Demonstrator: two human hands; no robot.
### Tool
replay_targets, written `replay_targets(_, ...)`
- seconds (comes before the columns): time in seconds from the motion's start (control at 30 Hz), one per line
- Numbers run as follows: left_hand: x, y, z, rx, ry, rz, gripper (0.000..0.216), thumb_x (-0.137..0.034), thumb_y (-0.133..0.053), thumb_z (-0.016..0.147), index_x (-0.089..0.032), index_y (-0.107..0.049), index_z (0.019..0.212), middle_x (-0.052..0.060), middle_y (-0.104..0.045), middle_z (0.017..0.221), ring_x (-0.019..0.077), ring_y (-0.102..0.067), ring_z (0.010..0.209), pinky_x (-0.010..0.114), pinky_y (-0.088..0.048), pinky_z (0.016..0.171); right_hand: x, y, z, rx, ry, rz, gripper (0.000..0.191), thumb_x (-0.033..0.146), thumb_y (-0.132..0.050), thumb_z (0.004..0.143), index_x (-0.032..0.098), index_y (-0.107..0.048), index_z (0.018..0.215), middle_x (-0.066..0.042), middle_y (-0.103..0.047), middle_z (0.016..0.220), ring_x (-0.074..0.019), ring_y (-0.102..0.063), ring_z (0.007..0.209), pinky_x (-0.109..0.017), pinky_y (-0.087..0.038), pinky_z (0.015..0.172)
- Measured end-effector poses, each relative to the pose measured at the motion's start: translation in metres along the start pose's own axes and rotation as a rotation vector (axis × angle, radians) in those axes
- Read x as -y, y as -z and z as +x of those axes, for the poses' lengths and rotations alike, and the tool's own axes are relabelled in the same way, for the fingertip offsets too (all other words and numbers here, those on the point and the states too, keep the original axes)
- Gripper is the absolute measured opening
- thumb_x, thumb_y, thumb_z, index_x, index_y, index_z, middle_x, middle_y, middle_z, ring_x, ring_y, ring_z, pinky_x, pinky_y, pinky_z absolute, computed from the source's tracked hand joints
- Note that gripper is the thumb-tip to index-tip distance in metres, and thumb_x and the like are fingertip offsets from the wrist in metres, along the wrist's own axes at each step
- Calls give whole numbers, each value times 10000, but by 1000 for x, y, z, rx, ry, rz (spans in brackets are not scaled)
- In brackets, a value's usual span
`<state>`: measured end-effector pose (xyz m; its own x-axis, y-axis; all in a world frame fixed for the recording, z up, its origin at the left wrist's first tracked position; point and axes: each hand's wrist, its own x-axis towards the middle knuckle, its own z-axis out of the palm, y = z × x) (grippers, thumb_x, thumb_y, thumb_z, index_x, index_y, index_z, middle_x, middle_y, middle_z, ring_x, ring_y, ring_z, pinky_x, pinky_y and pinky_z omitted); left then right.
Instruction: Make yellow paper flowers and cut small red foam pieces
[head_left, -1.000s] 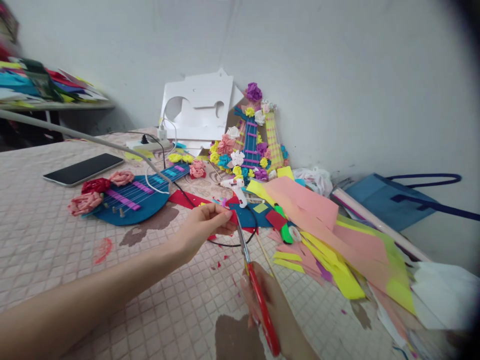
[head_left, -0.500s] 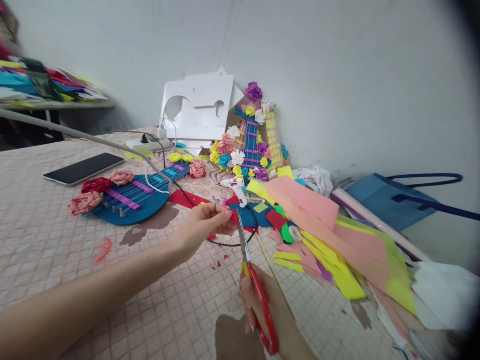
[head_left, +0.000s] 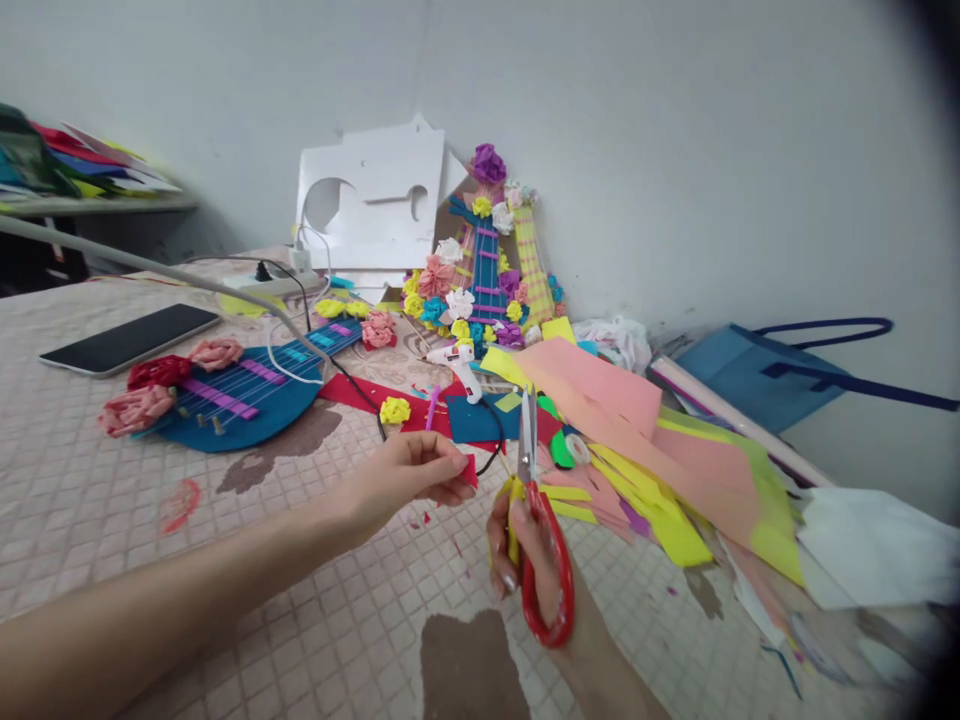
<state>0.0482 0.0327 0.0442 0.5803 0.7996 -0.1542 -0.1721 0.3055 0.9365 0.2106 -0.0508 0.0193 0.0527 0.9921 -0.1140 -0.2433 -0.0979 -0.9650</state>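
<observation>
My left hand (head_left: 409, 478) pinches a small red paper piece (head_left: 469, 469) above the patterned table cover (head_left: 315, 600). Just to its right, my right hand (head_left: 525, 550) grips red-handled scissors (head_left: 541, 540), blades pointing up and away from the red piece. Behind the hands lie a white glue gun (head_left: 455, 364), a dark blue felt piece (head_left: 472, 420), a red sheet (head_left: 352, 392) and a small yellow paper flower (head_left: 394, 410).
A blue paper guitar with roses (head_left: 225, 390) and a phone (head_left: 124, 338) lie at the left. A flowered guitar (head_left: 484, 270) and white cut board (head_left: 367, 210) lean on the wall. Pink and yellow sheets (head_left: 652, 440) and a blue bag (head_left: 757, 375) lie at the right.
The scissors have come off the red piece and swung upright, to the right. My left hand drew the red piece slightly down and nearer. The camera view shifted a little right.
</observation>
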Motion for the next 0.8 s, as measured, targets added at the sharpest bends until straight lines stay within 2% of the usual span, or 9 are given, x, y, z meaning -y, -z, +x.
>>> replay_targets(0.23, 3, -11, -4, -32, -15, 119, 213, -345, -705, 724, -149, -622, 715, 4, -645, 686, 114, -595, 646, 229, -470, 645, 6, 0, -1, -123, 45, -133, 249, 366, -652, 754, 190, -489, 821, 40, -536, 726, -38, -396, 410, -188, -401, 383)
replay_targets(0.4, 5, -16, -8, -5, 13, 135, 204, -336, -705, 710, -151, -622, 687, 5, -646, 678, 118, -578, 630, 231, -454, 634, 7, 0, -1, -127, 54, -126, 243, 312, -666, 726, 193, -492, 845, 22, -548, 803, -53, -448, 459, -195, -406, 402)
replay_targets(0.53, 5, -14, -7, -38, -14, 110, 202, -332, -696, 726, -150, -618, 683, -7, -628, 643, 111, -575, 616, 230, -461, 637, 7, -1, -3, -46, 47, -107, 242, 390, -622, 785, 192, -490, 825, 33, -543, 728, -46, -399, 432, -192, -399, 411)
replay_targets(0.63, 3, -11, -5, -62, -61, 83, 221, -342, -689, 743, -147, -601, 688, 7, -649, 691, 115, -594, 639, 239, -478, 660, 4, -1, -5, -4, 7, -162, 322, 503, -528, 841, 189, -479, 790, 50, -493, 613, -58, -403, 428, -187, -373, 413)
replay_targets(0.73, -2, -6, -1, -103, -115, 37, 232, -359, -676, 766, -148, -589, 717, 32, -678, 738, 131, -624, 675, 268, -502, 702, 0, 1, -5, 22, -45, -258, 428, 621, -472, 823, 194, -479, 794, 80, -383, 519, -75, -392, 416, -184, -352, 394)
replay_targets(0.8, -6, -2, 1, -154, -157, -5, 231, -359, -683, 763, -151, -585, 740, 36, -685, 735, 150, -646, 710, 294, -516, 739, -3, 1, -4, 65, -74, -316, 470, 670, -468, 793, 201, -476, 799, 82, -382, 510, -76, -382, 399, -187, -347, 383)
